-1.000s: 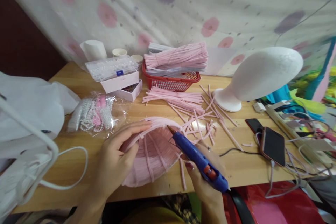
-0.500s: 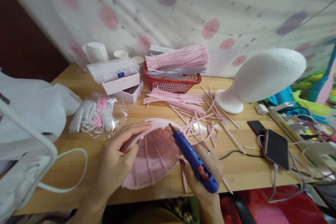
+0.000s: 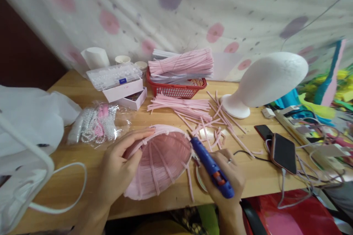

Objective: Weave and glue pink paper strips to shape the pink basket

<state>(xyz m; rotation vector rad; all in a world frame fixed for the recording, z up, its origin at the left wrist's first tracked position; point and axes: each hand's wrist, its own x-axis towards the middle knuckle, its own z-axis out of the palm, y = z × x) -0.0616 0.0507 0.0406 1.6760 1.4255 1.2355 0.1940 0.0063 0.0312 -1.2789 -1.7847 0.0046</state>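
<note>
A pink woven bowl-shaped piece point(image 3: 161, 163) made of pink strips lies tilted on the wooden table point(image 3: 261, 176). My left hand point(image 3: 120, 165) grips its left rim, fingers curled over the edge. My right hand point(image 3: 224, 180) holds a blue glue gun point(image 3: 211, 167), its nozzle pointing up-left at the piece's right rim. A loose pink strip point(image 3: 189, 183) hangs from that rim. More pink strips point(image 3: 193, 112) lie scattered behind.
A red basket point(image 3: 176, 88) holds bundled pink strips. Bead boxes point(image 3: 118, 82) and a bag of pearls point(image 3: 96, 123) sit at left, beside a white cloth point(image 3: 30, 117). A white foam head point(image 3: 267, 80) stands at right near phones point(image 3: 282, 152) and cables.
The glue gun's nozzle has shifted right, from inside the pink piece to its right rim. My left hand still holds the left rim. The view has drifted slightly.
</note>
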